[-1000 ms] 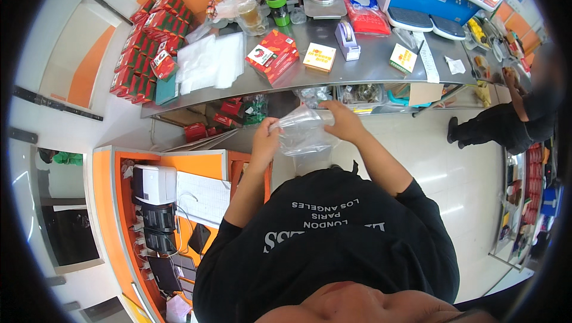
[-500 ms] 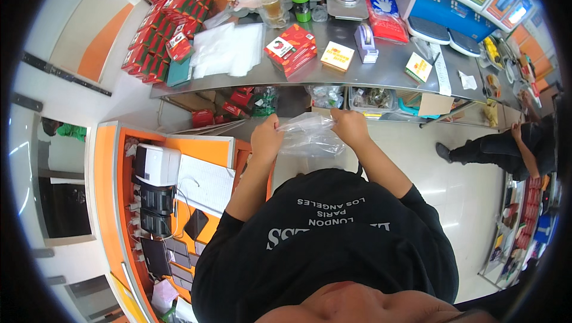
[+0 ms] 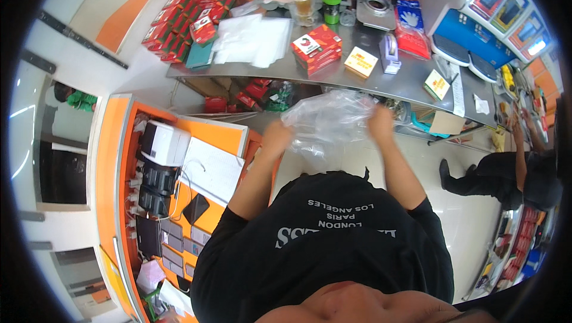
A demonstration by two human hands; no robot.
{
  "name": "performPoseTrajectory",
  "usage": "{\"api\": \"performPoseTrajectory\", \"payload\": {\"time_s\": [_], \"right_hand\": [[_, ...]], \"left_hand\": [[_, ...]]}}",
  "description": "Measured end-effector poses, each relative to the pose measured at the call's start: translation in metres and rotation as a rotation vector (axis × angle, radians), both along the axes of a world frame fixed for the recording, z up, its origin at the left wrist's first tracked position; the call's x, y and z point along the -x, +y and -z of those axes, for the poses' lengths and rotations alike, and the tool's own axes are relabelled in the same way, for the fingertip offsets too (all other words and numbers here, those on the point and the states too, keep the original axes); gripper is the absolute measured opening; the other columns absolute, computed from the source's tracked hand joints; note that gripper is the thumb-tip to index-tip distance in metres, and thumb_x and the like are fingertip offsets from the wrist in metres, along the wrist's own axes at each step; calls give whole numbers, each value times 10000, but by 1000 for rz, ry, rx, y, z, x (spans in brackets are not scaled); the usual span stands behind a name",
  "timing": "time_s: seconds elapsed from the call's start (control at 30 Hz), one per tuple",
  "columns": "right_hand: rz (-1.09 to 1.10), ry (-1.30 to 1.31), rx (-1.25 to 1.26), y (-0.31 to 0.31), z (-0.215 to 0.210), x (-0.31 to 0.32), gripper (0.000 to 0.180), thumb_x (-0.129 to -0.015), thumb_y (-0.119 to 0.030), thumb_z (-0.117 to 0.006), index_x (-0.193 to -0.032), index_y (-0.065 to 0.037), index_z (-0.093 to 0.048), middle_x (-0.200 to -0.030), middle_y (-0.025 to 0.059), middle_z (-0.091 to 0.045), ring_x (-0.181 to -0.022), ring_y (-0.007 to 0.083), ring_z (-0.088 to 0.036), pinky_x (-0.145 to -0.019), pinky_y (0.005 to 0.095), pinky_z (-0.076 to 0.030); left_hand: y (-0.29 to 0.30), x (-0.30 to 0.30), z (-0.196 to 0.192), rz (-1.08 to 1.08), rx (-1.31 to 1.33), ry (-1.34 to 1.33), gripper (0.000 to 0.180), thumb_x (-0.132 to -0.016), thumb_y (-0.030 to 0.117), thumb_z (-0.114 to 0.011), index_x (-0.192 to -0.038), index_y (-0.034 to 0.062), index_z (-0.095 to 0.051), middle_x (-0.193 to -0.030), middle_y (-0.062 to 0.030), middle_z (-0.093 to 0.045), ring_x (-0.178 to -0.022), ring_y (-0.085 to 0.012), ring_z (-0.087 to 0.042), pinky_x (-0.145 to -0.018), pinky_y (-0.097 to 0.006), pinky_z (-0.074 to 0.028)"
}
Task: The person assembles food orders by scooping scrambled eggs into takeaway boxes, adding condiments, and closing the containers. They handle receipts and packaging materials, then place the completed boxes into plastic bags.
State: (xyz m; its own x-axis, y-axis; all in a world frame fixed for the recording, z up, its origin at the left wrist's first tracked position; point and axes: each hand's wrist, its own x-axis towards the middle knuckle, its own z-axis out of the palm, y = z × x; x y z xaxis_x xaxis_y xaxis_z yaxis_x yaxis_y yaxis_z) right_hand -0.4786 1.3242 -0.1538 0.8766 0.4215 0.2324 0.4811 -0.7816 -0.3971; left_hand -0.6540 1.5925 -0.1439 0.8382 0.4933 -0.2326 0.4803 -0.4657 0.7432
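Observation:
A clear plastic bag [image 3: 330, 114] is stretched between my two hands, in front of my body and just short of the metal counter's front edge. At its left side, my left hand [image 3: 278, 138] is closed on the plastic. My right hand [image 3: 381, 123] grips the opposite side. Both hands are smeared a little by motion. The bag looks puffed and spread, with a loose part hanging below the line of my hands. I cannot make out anything inside it.
On the metal counter [image 3: 238, 72] stand stacked red-green boxes [image 3: 179, 25], white sheets [image 3: 250, 40], a red box [image 3: 317, 49], small yellow-white boxes [image 3: 361, 62], a tape dispenser [image 3: 390, 55] and a green-black bottle [image 3: 331, 4]. An orange desk [image 3: 223, 135] is at left. Another person [image 3: 506, 171] stands at right.
My hands have moved farther apart, and the bag between them is wider and fuller. The counter and the desk have shifted in the view as my head turned.

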Motion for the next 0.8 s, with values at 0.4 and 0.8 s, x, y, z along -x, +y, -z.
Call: {"api": "performPoseTrajectory", "payload": {"time_s": [0.4, 0.8], "right_hand": [[-277, 1054, -166, 16, 6, 9, 267, -956, -216, -615, -1146, -38, -676, -954, 134, -731, -642, 142, -653, -553, 322, -522], [-110, 940, -295, 46, 24, 46, 260, -899, -76, -630, -1150, -6, -646, -730, 71, -614, -433, 160, -500, -423, 301, -444]], "left_hand": [[4, 34, 85, 30, 599, 423, 524, -1020, 540, -448, -1127, 78, -670, -808, -7, -577, -780, -166, -528, -687, -320, -457], [-11, 29, 145, -459, 204, -166, 475, -965, 321, -518, -1254, -44, -611, -955, -154, -696, -768, -239, -635, -712, -437, -512]]}}
